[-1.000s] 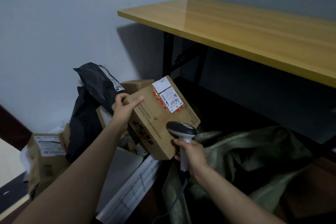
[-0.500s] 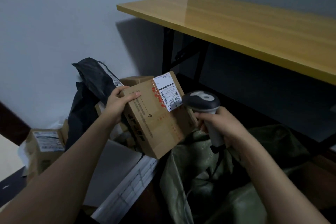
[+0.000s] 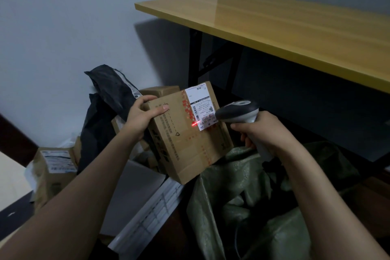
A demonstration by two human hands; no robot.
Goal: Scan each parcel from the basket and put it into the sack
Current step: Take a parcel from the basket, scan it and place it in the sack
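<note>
- Far left, a small labelled carton [image 3: 55, 168] sits low against the wall. Beside it, a black mailer bag [image 3: 109, 91] pokes up out of the pile.
- The left hand [image 3: 141, 116] grips the cardboard parcel [image 3: 190, 143] at its upper left corner, thumb flat on the top face and fingers curled round the far edge.
- The parcel is in the air and tilted. Its lowest corner hangs over the right end of the basket [image 3: 152, 210] rim, just beside the sack's mouth.
- A white shipping label [image 3: 200, 110] sits at the parcel's upper right corner. A red scan line [image 3: 195, 125] glows from the cardboard onto the label's lower left corner.
- The scanner [image 3: 237, 112] has its head aimed at that label, very near it.
- The right hand [image 3: 266, 133] wraps the scanner's handle, fingers closed tight round it.
- Below the right forearm, the green sack [image 3: 242, 196] gapes open.
- Upper right, the yellow wooden bench [image 3: 295, 34] stands on black legs.
</note>
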